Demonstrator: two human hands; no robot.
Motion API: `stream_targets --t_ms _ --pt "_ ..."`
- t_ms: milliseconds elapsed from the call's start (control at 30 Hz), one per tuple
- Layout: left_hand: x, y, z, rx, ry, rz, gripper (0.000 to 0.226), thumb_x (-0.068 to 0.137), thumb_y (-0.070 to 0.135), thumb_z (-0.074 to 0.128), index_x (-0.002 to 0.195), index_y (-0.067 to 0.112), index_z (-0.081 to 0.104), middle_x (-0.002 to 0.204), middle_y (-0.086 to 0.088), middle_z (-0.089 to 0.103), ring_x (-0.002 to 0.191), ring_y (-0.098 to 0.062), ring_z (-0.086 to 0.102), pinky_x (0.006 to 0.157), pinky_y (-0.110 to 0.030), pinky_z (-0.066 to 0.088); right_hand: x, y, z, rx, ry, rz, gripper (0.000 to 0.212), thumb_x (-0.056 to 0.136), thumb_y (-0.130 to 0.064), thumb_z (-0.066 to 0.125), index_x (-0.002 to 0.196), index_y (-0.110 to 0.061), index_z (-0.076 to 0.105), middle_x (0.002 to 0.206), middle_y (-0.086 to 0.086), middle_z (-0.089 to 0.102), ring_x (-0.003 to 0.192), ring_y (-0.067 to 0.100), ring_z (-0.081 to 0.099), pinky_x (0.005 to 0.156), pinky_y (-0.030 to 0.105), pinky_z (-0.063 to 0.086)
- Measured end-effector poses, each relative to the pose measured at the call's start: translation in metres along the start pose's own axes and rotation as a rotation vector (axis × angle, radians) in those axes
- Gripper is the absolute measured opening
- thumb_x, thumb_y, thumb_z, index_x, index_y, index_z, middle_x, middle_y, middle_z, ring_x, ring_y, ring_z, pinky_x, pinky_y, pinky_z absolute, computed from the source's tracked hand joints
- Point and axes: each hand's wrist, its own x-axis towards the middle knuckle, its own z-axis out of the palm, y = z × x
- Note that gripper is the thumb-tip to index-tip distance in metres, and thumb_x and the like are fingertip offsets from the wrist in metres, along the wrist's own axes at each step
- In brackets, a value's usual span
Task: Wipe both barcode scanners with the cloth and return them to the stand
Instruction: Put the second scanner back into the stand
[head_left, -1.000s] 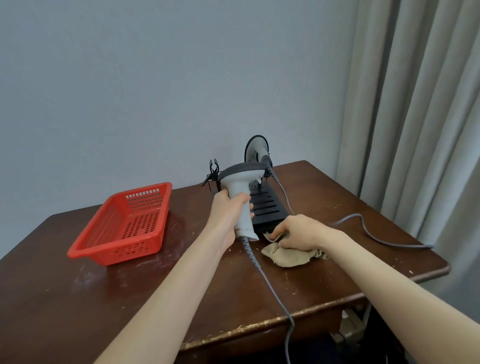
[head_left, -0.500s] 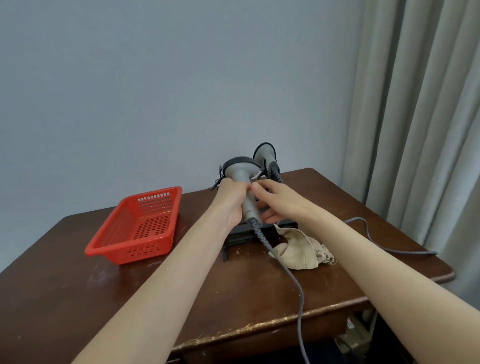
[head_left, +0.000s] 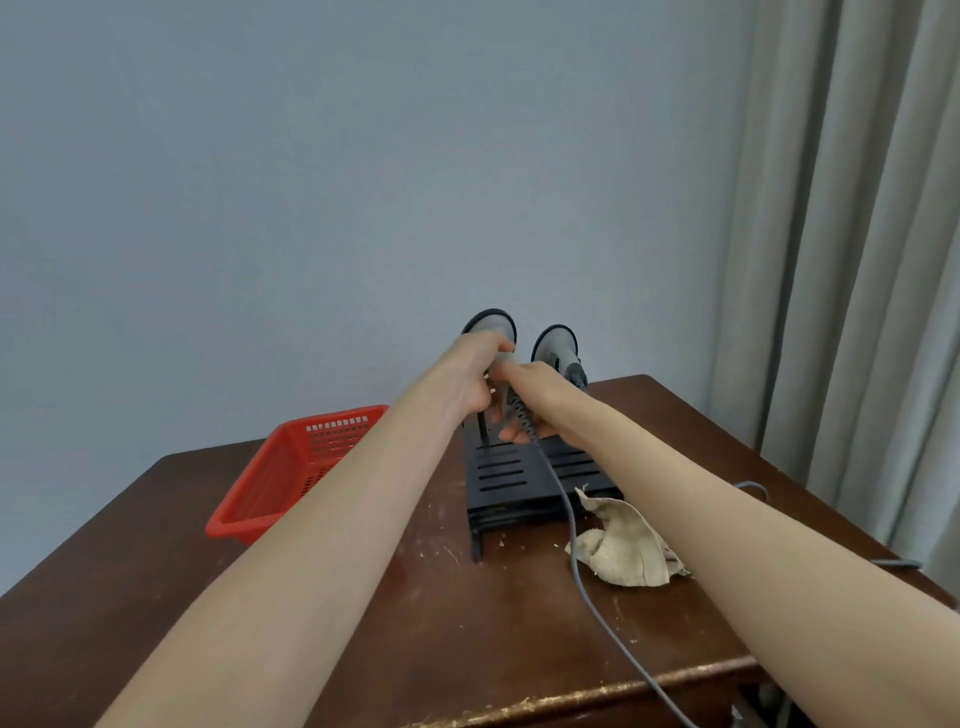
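Far left on the brown table (head_left: 156, 597): a red slotted basket (head_left: 291, 467), lying well apart from the work area.

Centre-left: the left hand (head_left: 470, 382) reaches forward, its fingers wrapped around the upper handle of the left scanner (head_left: 491, 323). This is a firm, closed grasp. The scanner is upright, its dark-rimmed grey head above the hand, at the rear left of the stand (head_left: 511, 480). The hands hide whether it is seated in its holder.

Centre: the right hand (head_left: 532, 397) meets the same scanner lower down. Its thumb is on the handle and its fingers are curled beneath the lower end, where the ribbed cable (head_left: 575, 561) exits, so it also holds the left scanner. The grey cable runs from there over the black slotted stand, past the cloth and off the near table edge.

Centre-right: the right scanner (head_left: 557, 344) stands upright at the rear right of the stand, just beside the left scanner and apart from both hands. Its lower part is hidden behind the right hand.

Right: the beige cloth (head_left: 631, 545) lies crumpled on the table with one corner against the stand's front right corner, and neither hand is on it. A second cable (head_left: 750, 487) shows beyond the right forearm. A pale curtain (head_left: 857, 260) hangs at the far right.
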Motion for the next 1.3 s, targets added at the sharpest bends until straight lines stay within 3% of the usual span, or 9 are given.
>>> stream_targets --t_ms 133,333,433,533,700,833,1000,1100,1300 --pt "0.007 0.002 -0.008 -0.087 -0.048 0.006 0.004 0.089 0.01 0.05 0.088 0.006 0.05 0.083 -0.011 0.051 0.07 -0.021 0.051 0.066 -0.032 0.047 0.013 -0.006 -0.004 0.076 0.03 0.026 0.042 0.092 -0.039 0.048 0.095 0.001 0.059 0.056 0.01 0.06 0.052 0.02 0.062 0.059 0.029 0.054" --pt "0.03 0.001 -0.023 -0.204 -0.013 0.152 0.016 0.091 0.006 0.045 0.098 0.004 0.059 0.095 -0.01 0.06 0.092 -0.023 0.057 0.078 -0.036 0.051 0.027 -0.014 0.0 0.121 0.184 -0.018 0.032 0.091 -0.028 0.045 0.099 -0.001 0.059 0.061 0.008 0.062 0.042 0.015 0.056 0.039 0.017 0.041" --pt "0.054 -0.015 -0.035 0.108 0.176 0.333 0.038 0.09 0.002 0.04 0.124 0.005 0.057 0.116 -0.006 0.059 0.106 -0.021 0.055 0.094 -0.034 0.047 0.035 -0.014 0.003 0.164 0.235 -0.033 0.029 0.089 -0.023 0.043 0.105 -0.003 0.057 0.058 0.007 0.062 0.039 0.014 0.055 0.039 0.018 0.04" --pt "0.078 -0.046 -0.045 0.458 0.32 0.41 0.055 0.09 0.005 0.051 0.142 0.006 0.034 0.142 -0.009 0.046 0.128 -0.024 0.045 0.102 -0.033 0.037 0.045 -0.008 0.008 0.161 0.261 -0.04 0.028 0.089 -0.025 0.041 0.103 -0.005 0.056 0.059 0.009 0.062 0.045 0.018 0.058 0.044 0.024 0.042" --pt "0.108 -0.093 -0.048 0.714 0.311 0.367 0.092 0.082 0.017 0.07 0.15 0.003 0.009 0.153 -0.014 0.026 0.14 -0.027 0.028 0.107 -0.039 0.034 0.059 0.001 0.017 0.098 0.248 -0.051 0.023 0.089 -0.027 0.042 0.08 -0.01 0.055 0.059 0.009 0.062 0.052 0.02 0.055 0.051 0.028 0.041" --pt "0.13 -0.111 -0.047 0.808 0.354 0.337 0.107 0.076 0.032 0.077 0.15 0.005 0.006 0.154 -0.013 0.024 0.142 -0.025 0.025 0.111 -0.039 0.031 0.072 0.009 0.023 0.057 0.235 -0.054 0.029 0.089 -0.03 0.044 0.081 -0.006 0.057 0.06 0.008 0.063 0.053 0.019 0.054 0.049 0.027 0.04" --pt "0.149 -0.118 -0.043 0.815 0.364 0.362 0.095 0.072 0.038 0.079 0.145 0.008 0.027 0.146 -0.009 0.042 0.136 -0.024 0.037 0.106 -0.04 0.038 0.09 0.019 0.029 0.006 0.243 -0.054 0.03 0.086 -0.03 0.045 0.084 -0.003 0.058 0.059 0.007 0.064 0.054 0.02 0.056 0.056 0.031 0.044" --pt "0.156 -0.123 -0.04 0.774 0.404 0.379 0.063 0.068 0.039 0.079 0.117 0.01 0.051 0.115 -0.007 0.062 0.109 -0.026 0.056 0.086 -0.043 0.05 0.098 0.023 0.032 0.006 0.246 -0.064 0.03 0.086 -0.031 0.044 0.082 -0.004 0.057 0.058 0.007 0.063 0.055 0.021 0.056 0.06 0.035 0.047" --pt "0.161 -0.127 -0.035 0.781 0.412 0.407 0.038 0.079 0.033 0.071 0.1 0.008 0.051 0.1 -0.006 0.061 0.093 -0.024 0.059 0.07 -0.036 0.049 0.107 0.027 0.034 -0.002 0.282 -0.092 0.027 0.088 -0.03 0.046 0.088 -0.006 0.057 0.059 0.004 0.062 0.052 0.02 0.055 0.063 0.038 0.048"
